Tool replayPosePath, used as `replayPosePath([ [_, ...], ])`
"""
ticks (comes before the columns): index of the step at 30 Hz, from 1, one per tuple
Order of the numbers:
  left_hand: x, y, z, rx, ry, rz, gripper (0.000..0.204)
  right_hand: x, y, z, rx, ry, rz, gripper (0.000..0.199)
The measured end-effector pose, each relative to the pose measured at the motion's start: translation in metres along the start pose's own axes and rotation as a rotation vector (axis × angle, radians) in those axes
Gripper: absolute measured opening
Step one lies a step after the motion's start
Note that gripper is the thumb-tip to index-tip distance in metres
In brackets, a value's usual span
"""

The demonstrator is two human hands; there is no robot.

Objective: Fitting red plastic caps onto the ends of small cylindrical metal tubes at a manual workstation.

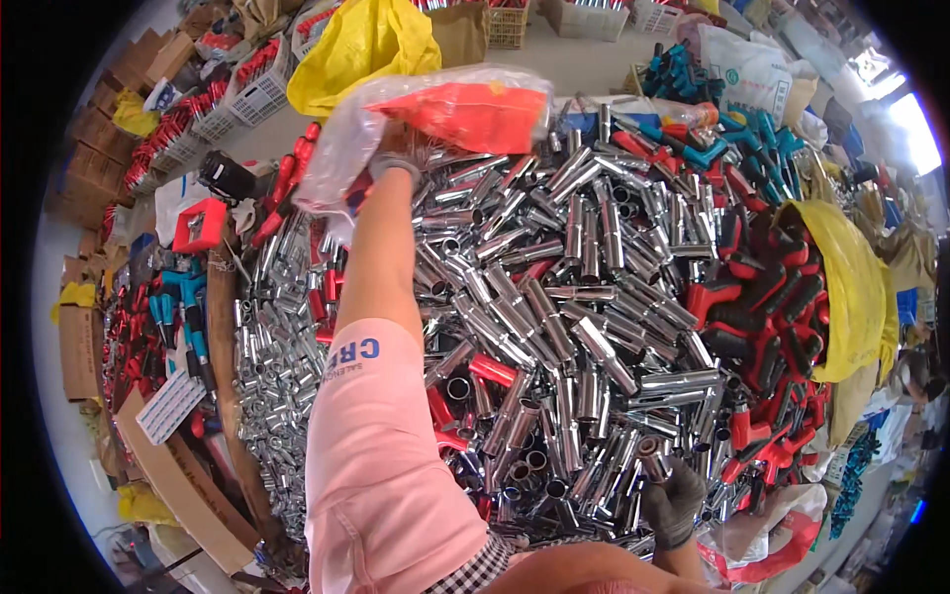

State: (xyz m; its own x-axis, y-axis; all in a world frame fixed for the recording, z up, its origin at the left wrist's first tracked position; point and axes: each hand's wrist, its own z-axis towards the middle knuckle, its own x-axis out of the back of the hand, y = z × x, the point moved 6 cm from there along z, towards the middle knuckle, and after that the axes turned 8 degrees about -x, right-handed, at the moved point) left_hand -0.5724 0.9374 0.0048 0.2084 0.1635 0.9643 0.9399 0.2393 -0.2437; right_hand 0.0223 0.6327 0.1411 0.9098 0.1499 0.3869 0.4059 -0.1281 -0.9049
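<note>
My left arm, in a pink sleeve, stretches far forward to a clear plastic bag with a bright orange-red patch. My left hand, in a pale-cuffed glove, is at the bag's near edge; plastic and blur hide its fingers. Close to me on the right, my right hand wears a dark grey glove and is closed around a chrome socket, its round end up. Between and around the hands spreads a deep heap of long chrome sockets.
Smaller chrome pieces lie left of the heap beside a wooden strip. Red-and-black handles spill from a yellow bag at right. Teal-handled tools lie far right. White baskets and a yellow bag stand at the back.
</note>
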Motion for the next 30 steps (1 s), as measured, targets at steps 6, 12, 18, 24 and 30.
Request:
replayPosePath([
  [6, -0.026, -0.087, -0.020, 0.253, -0.140, -0.083, 0.044, -0.011, -0.002, 0.014, -0.124, -0.042, 0.270, 0.051],
  [12, -0.056, -0.022, 0.049, 0.090, -0.301, -0.419, 0.053, 0.001, -0.007, 0.013, -0.147, 0.018, 0.177, 0.053],
  [18, -0.087, 0.004, 0.069, 0.278, -0.370, -0.614, 0.067, 0.007, -0.008, 0.012, -0.155, 0.062, 0.139, 0.056],
  [24, -0.094, -0.034, 0.120, -0.006, -0.144, -0.820, 0.062, 0.012, 0.003, 0.013, -0.176, 0.084, 0.122, 0.057],
  [30, -0.088, -0.051, 0.103, -0.018, -0.550, -0.947, 0.049, 0.012, 0.007, 0.008, -0.209, 0.069, 0.134, 0.060],
])
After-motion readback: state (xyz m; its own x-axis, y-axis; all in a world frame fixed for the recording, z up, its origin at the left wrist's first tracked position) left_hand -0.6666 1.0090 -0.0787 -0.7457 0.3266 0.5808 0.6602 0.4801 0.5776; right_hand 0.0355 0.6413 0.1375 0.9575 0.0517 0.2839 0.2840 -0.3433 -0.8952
